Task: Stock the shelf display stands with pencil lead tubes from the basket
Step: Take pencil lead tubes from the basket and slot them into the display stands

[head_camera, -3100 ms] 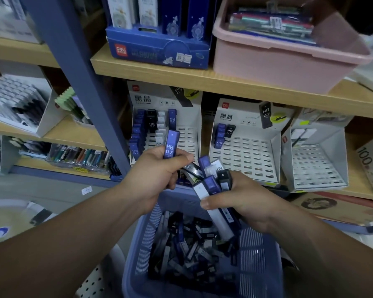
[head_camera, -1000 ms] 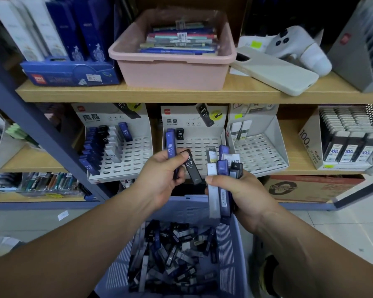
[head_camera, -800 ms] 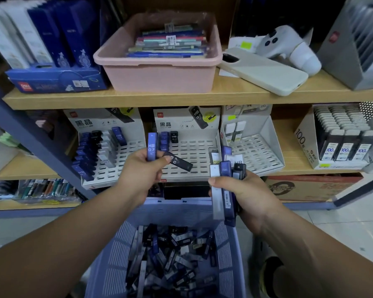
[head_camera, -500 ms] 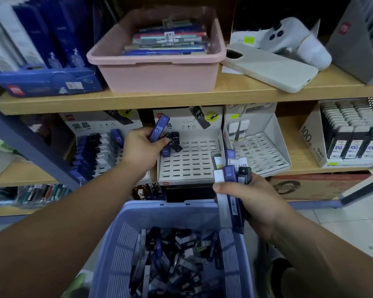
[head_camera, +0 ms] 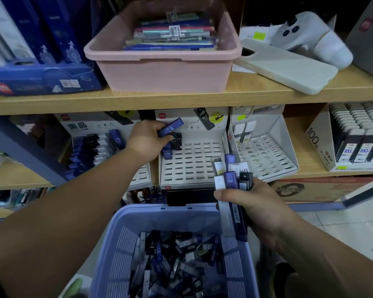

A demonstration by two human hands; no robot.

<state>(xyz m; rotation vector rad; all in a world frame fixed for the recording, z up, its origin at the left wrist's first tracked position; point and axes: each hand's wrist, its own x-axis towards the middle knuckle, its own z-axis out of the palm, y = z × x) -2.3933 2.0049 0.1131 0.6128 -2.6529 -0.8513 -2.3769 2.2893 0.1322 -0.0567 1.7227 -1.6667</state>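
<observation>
The left hand (head_camera: 148, 139), extended to the middle display stand (head_camera: 192, 166), grips a blue tube (head_camera: 170, 128). A bundle of tubes (head_camera: 233, 194) is gripped upright by the right hand (head_camera: 256, 208) over the basket (head_camera: 138, 222).

basket (head_camera: 125, 244): purple-blue, thin slot stripes | tube (head_camera: 170, 127): blue, white letters | bunch (head_camera: 230, 181): white, purple, black | stand (head_camera: 202, 139): white, rows of dark slots | tub (head_camera: 166, 76): pink | shelf (head_camera: 138, 100): light brown wood | case (head_camera: 289, 69): pale grey | box (head_camera: 41, 80): dark blue with white pictures | floor (head_camera: 342, 229): pale grey tiles
</observation>
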